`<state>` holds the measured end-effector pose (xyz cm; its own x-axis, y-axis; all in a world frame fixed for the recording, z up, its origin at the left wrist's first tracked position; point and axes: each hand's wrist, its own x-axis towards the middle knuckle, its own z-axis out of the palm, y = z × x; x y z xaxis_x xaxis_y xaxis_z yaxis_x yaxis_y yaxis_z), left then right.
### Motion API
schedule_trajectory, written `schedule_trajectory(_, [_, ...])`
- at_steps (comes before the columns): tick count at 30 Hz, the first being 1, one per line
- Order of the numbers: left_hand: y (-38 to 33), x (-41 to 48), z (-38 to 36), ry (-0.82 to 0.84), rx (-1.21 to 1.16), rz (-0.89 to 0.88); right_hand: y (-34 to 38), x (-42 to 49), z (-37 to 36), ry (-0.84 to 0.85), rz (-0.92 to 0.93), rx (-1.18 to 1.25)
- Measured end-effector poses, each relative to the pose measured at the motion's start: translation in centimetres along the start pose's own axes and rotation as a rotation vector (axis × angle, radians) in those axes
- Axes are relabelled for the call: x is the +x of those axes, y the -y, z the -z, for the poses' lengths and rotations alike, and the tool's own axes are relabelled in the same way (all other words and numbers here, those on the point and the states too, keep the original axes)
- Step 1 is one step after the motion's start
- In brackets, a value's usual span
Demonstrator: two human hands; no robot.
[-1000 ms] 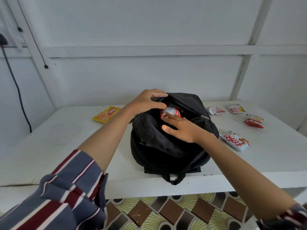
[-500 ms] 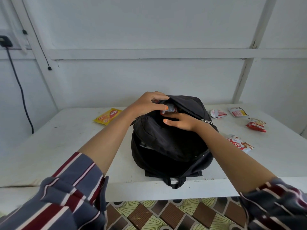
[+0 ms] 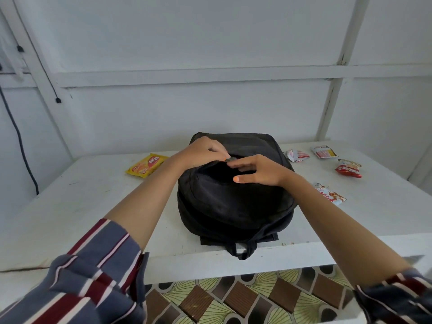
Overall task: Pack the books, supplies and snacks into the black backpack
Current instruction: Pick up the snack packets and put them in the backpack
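While snacks get packed, the left hand [image 3: 205, 152] pinches the black cloth backpack [image 3: 233, 202].
Right hand [image 3: 259, 171] loose, empty; next, red-white foil packet [image 3: 330, 195], three o'clock.

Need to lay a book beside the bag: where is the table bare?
The widest bare patch is the table left of the black backpack, between the yellow packet and the near edge. The right side is crowded: four snack packets lie there, leaving only a strip by the near edge.
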<state>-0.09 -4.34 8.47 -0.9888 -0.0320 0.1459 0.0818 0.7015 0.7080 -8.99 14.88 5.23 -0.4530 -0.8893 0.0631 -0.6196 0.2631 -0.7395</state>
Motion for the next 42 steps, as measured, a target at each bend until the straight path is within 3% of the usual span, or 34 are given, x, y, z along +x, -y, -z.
schedule_trajectory(6, [0.0,0.0,-2.5,0.165,0.21,0.14,0.7,-3.4,1.4,-0.061,-0.028,0.038])
schedule_trajectory(13, [-4.0,2.3,-7.8,-0.168,0.172,-0.157,-2.2,-8.5,4.8,-0.329,-0.122,0.102])
schedule_trajectory(19, [-8.4,6.1,-16.3,-0.106,0.247,-0.312,-8.2,-12.3,8.4,-0.441,-0.297,-0.043])
schedule_trajectory(25, [-10.3,11.5,-22.3,0.011,0.222,-0.17,-15.6,-15.2,13.7,-0.538,-0.409,-0.087])
schedule_trajectory(30, [-10.3,14.6,-26.2,0.192,0.347,0.022,-22.0,-15.2,16.5,-0.612,-0.456,-0.156])
schedule_trajectory(36, [-9.5,15.9,-27.3,0.379,0.379,0.187,-26.8,-13.4,18.0,-0.559,-0.445,-0.167])
schedule_trajectory(42, [-8.9,17.1,-27.3,0.366,0.329,0.195,-28.4,-11.7,19.1,-0.479,-0.428,-0.179])
